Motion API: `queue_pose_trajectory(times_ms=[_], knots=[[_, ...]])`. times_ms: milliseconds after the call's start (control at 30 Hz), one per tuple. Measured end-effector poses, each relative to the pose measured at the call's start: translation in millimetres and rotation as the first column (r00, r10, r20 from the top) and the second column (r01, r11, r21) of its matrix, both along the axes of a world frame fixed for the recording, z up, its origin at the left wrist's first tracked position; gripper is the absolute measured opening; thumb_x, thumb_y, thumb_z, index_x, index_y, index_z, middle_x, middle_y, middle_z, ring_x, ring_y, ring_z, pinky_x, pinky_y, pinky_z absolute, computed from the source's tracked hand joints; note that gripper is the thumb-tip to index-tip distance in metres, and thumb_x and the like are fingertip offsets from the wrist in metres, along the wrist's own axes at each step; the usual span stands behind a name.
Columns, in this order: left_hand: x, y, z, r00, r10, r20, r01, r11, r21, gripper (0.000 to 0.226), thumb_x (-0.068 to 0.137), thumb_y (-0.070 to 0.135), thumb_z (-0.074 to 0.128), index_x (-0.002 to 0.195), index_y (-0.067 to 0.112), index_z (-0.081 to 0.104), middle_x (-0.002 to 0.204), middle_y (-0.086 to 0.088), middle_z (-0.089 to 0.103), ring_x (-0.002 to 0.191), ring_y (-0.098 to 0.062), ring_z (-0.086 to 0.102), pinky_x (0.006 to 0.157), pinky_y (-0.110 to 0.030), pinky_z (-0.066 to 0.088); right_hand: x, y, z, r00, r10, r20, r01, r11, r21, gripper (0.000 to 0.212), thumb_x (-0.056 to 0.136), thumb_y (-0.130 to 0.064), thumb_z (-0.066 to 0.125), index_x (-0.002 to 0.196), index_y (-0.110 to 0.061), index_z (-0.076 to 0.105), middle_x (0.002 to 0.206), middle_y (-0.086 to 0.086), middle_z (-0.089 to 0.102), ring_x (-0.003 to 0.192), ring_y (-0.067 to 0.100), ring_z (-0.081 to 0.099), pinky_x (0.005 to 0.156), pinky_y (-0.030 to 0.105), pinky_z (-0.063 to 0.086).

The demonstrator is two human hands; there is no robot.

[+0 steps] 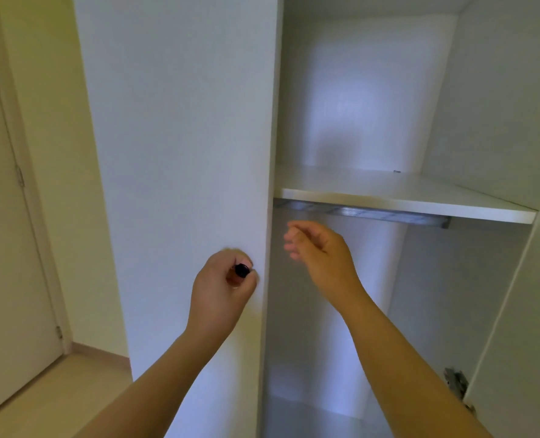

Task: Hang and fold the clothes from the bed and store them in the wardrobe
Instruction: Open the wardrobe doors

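left hand (223,281) grips black knob (241,270) on upright wardrobe door (174,147), right hand (321,249) loosely curled, empty.

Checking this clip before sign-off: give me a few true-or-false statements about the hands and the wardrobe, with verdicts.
1. The left hand grips the black knob on the wardrobe door. True.
2. The right hand holds a hanger. False: it holds nothing, its fingers loosely curled.
3. Folded clothes lie on the shelf. False: no clothes show on it.
4. A metal rail runs under the shelf. True.
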State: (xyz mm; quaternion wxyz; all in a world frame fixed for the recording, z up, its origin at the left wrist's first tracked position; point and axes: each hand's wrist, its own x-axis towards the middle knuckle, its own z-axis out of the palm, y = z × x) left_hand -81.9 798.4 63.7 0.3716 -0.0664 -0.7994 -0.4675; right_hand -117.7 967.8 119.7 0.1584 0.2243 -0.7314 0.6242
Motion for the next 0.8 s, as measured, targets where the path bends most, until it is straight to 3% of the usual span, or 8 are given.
queue_pose_trajectory(times_ms=[167,300,433,567,633,733,800], knots=[[18.8,-9.6,-2.3,0.999,-0.029,-0.032,0.030,0.999,0.023,0.020,0.080,0.006,0.066,0.081,0.025,0.059,0.083,0.009,0.062,0.072,-0.011,0.058,0.066,-0.011,0.044,6.2,-33.3,9.8,0.998,0.056,0.001,-0.056,0.998,0.031,0.030,0.098,-0.028,0.057,0.123,-0.015,0.066,0.110,-0.001,0.071,0.099,0.014,0.069,0.095,0.040,0.055],[23.8,-10.6,0.2,0.999,-0.027,-0.021,0.027,1.000,0.012,0.020,0.081,0.006,0.067,0.081,0.025,0.059,0.081,0.010,0.061,0.072,-0.009,0.057,0.065,-0.010,0.043,9.6,-42.7,13.6,0.998,0.054,-0.021,-0.053,0.998,0.038,0.020,0.101,-0.028,0.052,0.105,-0.023,0.071,0.101,-0.004,0.074,0.094,0.016,0.071,0.090,0.043,0.057],[31.1,-9.2,0.5,0.998,-0.056,0.018,0.056,0.998,0.000,0.020,0.084,0.012,0.067,0.091,0.029,0.058,0.090,0.012,0.058,0.079,-0.011,0.059,0.069,-0.018,0.049,13.5,-43.3,11.7,1.000,0.014,-0.027,-0.013,1.000,0.027,0.019,0.100,-0.028,0.053,0.096,-0.030,0.071,0.098,-0.005,0.075,0.092,0.015,0.071,0.089,0.042,0.058],[53.5,-15.2,-6.6,0.996,-0.050,0.078,0.045,0.996,0.072,0.033,0.086,0.027,0.068,0.111,0.044,0.056,0.112,0.026,0.053,0.100,0.003,0.058,0.076,-0.010,0.050,18.5,-46.2,8.4,0.998,-0.028,-0.051,0.029,0.999,0.017,0.030,0.099,-0.029,0.054,0.092,-0.007,0.073,0.094,0.015,0.074,0.092,0.028,0.070,0.089,0.052,0.055],[65.1,-23.8,-6.8,0.996,-0.006,0.084,-0.003,0.994,0.106,0.036,0.085,0.026,0.068,0.115,0.041,0.055,0.116,0.025,0.053,0.102,0.008,0.056,0.076,-0.006,0.047,21.5,-47.2,6.2,0.997,-0.026,-0.073,0.026,1.000,-0.007,0.037,0.100,-0.030,0.053,0.095,0.004,0.068,0.095,0.029,0.068,0.095,0.041,0.066,0.087,0.059,0.052],[81.1,-39.1,-2.5,0.995,0.053,0.082,-0.063,0.990,0.124,0.029,0.086,0.022,0.067,0.111,0.034,0.058,0.113,0.021,0.059,0.101,0.008,0.057,0.076,-0.005,0.046,30.5,-51.6,3.8,0.995,-0.005,-0.103,0.002,1.000,-0.026,0.037,0.099,-0.030,0.054,0.096,0.005,0.067,0.098,0.035,0.062,0.099,0.050,0.058,0.083,0.064,0.050],[92.6,-47.2,-1.3,0.993,0.085,0.081,-0.094,0.988,0.126,0.026,0.086,0.022,0.067,0.108,0.034,0.059,0.110,0.020,0.062,0.101,0.006,0.058,0.076,-0.007,0.047,38.3,-55.8,1.8,0.994,-0.005,-0.113,0.001,1.000,-0.029,0.029,0.098,-0.029,0.057,0.096,-0.005,0.072,0.097,0.029,0.066,0.098,0.047,0.060,0.085,0.059,0.052]])
